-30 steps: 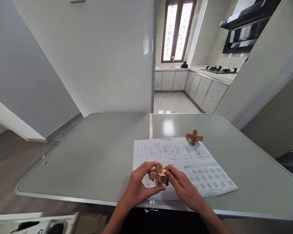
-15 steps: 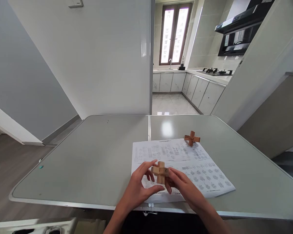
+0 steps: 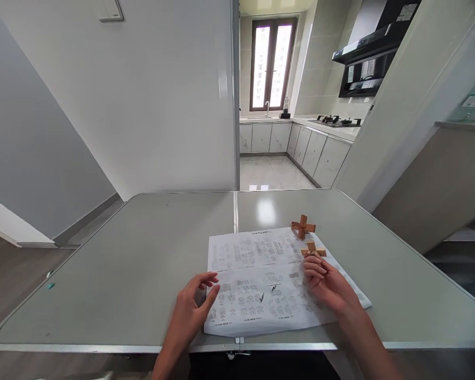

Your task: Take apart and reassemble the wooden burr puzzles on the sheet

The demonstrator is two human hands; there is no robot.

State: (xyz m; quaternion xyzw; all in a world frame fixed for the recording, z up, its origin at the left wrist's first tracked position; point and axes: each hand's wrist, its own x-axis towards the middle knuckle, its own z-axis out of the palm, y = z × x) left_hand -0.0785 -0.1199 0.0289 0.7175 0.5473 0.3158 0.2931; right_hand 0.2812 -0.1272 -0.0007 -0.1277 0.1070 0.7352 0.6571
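My right hand [image 3: 329,284] has its fingers closed on a pale wooden interlocking puzzle [image 3: 311,248], a cross of notched blocks, over the right part of a printed sheet [image 3: 257,274]. Its lower part is hidden behind my fingers. Just beyond it a redder wooden cross puzzle [image 3: 303,227] rests at the sheet's far right corner. At the sheet's left edge my left hand [image 3: 193,305] is curved with thumb and fingers apart, holding nothing. Rows of small line drawings and two dark tick-like marks show on the paper.
The sheet lies on a grey-green folding table [image 3: 142,264] with a metal rim and a centre seam. A small green bit [image 3: 50,286] is near its left edge. Beyond stand a white wall [image 3: 162,105] and a kitchen with a gas stove [image 3: 336,122].
The pale puzzle went from between both hands to the far right in my right hand. My left hand came off it and moved left. The view shifted slightly.
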